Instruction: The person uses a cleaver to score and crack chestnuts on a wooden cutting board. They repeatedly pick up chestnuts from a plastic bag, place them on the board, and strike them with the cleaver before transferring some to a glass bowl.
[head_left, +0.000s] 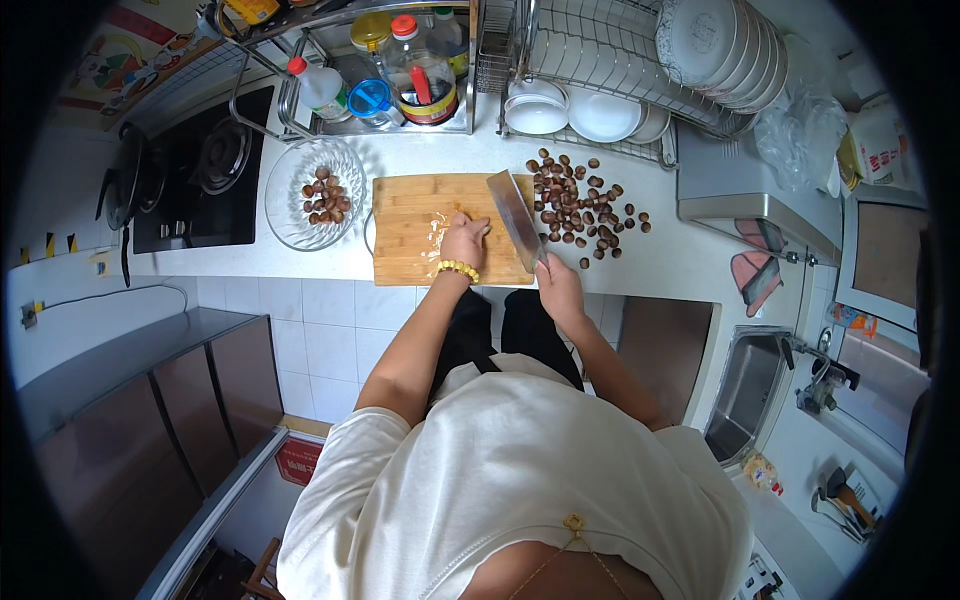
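My right hand (559, 286) grips the handle of a Chinese cleaver (514, 214). Its broad blade slants over the right part of a bamboo cutting board (401, 217). On the middle of the board, my left hand (463, 241) rests with bent fingers, a beaded bracelet at its wrist. Whether something sits under those fingers is hidden. Small pale scraps (437, 234) lie just left of this hand. To the right of the board, many loose brown chestnuts (574, 202) are spread on the counter. A clear glass bowl (279, 196) at the left holds several more chestnuts (325, 196).
Behind the board stand a metal shelf with bottles and jars (405, 75) and a wire dish rack (600, 45) with plates and bowls. A black cooktop (187, 217) lies at far left. At right are a steel sink (746, 390) and pink-grey cloths (756, 274).
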